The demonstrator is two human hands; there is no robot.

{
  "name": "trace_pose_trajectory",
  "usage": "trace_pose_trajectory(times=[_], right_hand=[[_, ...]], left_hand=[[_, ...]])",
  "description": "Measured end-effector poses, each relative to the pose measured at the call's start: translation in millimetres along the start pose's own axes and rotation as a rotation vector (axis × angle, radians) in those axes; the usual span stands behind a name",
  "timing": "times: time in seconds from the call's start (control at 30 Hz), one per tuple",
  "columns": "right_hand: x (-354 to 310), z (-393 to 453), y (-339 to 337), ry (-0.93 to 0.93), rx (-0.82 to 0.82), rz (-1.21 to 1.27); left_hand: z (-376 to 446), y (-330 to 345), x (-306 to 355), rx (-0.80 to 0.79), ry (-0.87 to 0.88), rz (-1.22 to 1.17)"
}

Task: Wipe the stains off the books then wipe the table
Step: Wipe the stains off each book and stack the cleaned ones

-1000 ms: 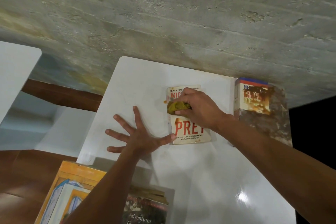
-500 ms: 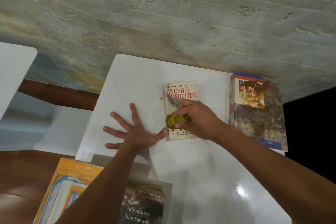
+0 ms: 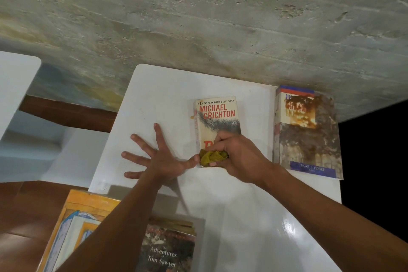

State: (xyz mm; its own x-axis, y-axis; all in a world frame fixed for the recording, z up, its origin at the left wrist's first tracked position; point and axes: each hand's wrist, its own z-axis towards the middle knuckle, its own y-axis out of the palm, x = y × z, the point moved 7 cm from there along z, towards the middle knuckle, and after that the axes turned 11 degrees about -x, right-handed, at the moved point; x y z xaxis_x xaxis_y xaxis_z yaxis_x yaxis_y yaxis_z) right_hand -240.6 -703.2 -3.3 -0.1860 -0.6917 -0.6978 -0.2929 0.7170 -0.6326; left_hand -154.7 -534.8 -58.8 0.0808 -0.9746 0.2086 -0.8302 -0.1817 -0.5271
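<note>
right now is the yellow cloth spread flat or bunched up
Bunched up. The yellow cloth is a crumpled wad gripped in the right hand, pressed on the lower end of the Michael Crichton book.

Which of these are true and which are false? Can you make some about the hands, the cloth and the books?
1. The right hand holds a yellow cloth. True.
2. The cloth is on the Tom Sawyer book. False: it is at the near end of the Michael Crichton book.
3. The left hand lies flat on the white table with fingers spread. True.
4. The book by the wall on the right has a clean cover. False: brown stains cover much of it.
5. The left hand holds a book. False: only its thumb reaches the Crichton book's near corner.
</note>
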Motion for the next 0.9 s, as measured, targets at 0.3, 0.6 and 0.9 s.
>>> trace_pose_trajectory(times=[0.3,0.6,0.9], right_hand=[[2,-17,9,0.008,0.021,0.008],[8,-33,26,0.063,-0.120,-0.044],[20,-77,24,0.183,-0.055,0.390]], left_hand=[[2,3,1,-0.054,-0.001,-0.004],[3,4,0,0.002,0.006,-0.014],[2,3,-1,-0.018,-0.041,-0.016]])
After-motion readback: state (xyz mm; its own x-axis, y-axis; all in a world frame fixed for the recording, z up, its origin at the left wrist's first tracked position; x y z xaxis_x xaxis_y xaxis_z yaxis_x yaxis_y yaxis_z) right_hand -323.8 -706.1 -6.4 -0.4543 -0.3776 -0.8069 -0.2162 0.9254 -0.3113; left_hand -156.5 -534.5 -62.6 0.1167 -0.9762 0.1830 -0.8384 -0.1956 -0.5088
